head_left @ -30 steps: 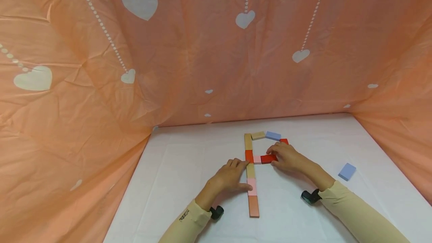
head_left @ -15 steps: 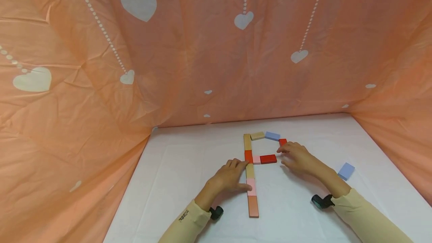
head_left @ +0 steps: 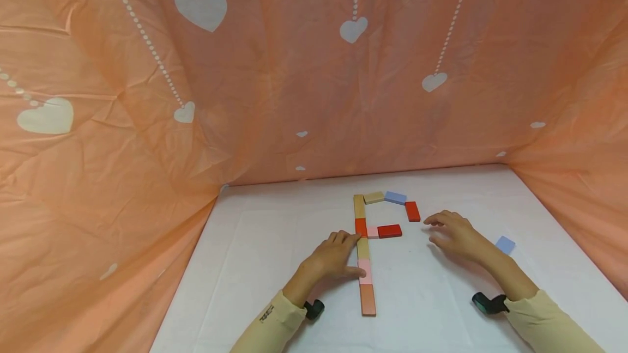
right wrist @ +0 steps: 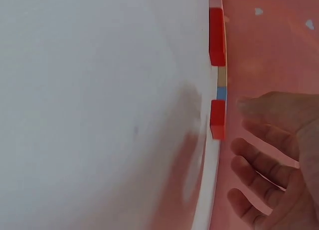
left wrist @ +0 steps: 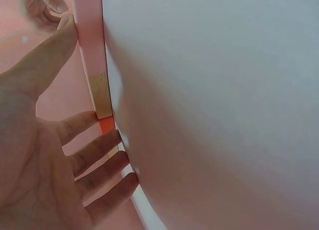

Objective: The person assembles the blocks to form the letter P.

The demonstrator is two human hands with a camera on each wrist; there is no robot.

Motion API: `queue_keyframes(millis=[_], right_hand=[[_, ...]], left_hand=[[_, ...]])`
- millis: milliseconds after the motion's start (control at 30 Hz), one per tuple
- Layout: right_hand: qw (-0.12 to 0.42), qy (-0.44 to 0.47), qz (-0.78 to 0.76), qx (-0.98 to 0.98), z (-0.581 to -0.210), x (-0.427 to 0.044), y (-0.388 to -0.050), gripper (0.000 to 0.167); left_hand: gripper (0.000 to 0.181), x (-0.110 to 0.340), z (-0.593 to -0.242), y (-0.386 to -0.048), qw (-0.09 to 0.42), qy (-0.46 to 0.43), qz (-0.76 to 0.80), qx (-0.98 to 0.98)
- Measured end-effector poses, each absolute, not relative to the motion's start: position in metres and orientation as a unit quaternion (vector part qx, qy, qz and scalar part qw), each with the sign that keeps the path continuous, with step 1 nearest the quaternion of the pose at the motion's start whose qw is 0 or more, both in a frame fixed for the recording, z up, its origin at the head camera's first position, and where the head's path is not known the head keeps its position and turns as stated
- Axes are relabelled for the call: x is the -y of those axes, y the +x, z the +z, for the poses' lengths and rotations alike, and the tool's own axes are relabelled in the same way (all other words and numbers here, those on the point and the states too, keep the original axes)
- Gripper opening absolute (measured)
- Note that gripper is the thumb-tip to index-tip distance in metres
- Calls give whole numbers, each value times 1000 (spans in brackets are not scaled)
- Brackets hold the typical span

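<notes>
Flat wooden blocks lie on a white table in the head view. An upright column runs from a tan block [head_left: 360, 206] through an orange-red block [head_left: 361, 227] and a pink block [head_left: 365, 266] to a brownish-orange block [head_left: 368, 300]. My left hand [head_left: 330, 257] rests along the column's left side, fingers extended, thumb at the pink block. From the column a red block [head_left: 390, 231] extends rightward behind a small pink block [head_left: 373, 232]. A tan block [head_left: 374, 197], a blue block [head_left: 395, 198] and another red block [head_left: 412, 211] curve along the top. Right of these hovers my right hand [head_left: 457, 236], holding nothing.
A loose blue block [head_left: 505, 244] lies at the right, partly hidden by the right forearm. The white table [head_left: 275, 217] ends at a peach curtain [head_left: 314, 97] with hearts, behind and at both sides.
My right hand has let go of the red block in the middle branch and moved right, past the upper red block, which shows fully now. The left hand has stayed in place.
</notes>
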State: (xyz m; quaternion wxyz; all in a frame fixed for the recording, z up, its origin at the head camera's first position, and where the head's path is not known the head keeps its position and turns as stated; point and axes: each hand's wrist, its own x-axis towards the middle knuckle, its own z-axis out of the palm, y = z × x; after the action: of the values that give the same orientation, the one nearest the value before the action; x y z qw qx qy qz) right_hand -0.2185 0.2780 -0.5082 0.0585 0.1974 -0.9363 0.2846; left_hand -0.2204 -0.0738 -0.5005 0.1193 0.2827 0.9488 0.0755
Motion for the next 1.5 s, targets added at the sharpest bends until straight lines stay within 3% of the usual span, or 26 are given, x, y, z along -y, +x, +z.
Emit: queue_keyframes(millis=[333, 567, 833, 1233, 1500], right_hand=[[59, 176, 288, 940, -509, -298, -209, 38], [141, 186, 275, 933, -517, -318, -203, 39], [163, 156, 254, 941, -518, -339, -193, 41], [61, 58, 258, 962, -507, -374, -178, 52], [47, 53, 253, 965, -508, -386, -174, 59]], left_hand=[[96, 73, -502, -220, 115, 282, 80, -949], [96, 74, -501, -219, 114, 284, 81, -948], [96, 74, -499, -218, 115, 284, 81, -948], [95, 74, -503, -219, 114, 290, 76, -947], [95, 75, -502, -219, 113, 285, 79, -949]])
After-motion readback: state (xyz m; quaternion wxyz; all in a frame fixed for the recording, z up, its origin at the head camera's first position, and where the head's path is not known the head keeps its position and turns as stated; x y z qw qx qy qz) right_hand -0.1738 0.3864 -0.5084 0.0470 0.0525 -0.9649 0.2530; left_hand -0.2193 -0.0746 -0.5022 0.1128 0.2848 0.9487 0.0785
